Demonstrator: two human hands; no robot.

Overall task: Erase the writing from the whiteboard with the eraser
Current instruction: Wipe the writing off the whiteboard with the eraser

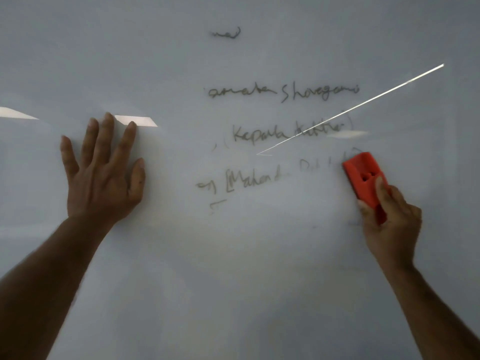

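Eraser (365, 181) gripped in the right hand (392, 229) meets fading writing (249, 180); firm, overlapping leftward strokes would clear it, left hand (104, 175) splayed flat on the whiteboard (233, 281).

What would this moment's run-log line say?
right hand: holds red eraser on whiteboard | left hand: flat on board | writing: partly erased

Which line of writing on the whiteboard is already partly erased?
The fourth line from the top, level with the red eraser in the right hand. Its right part is only faint traces beside the eraser; the lines above remain complete.
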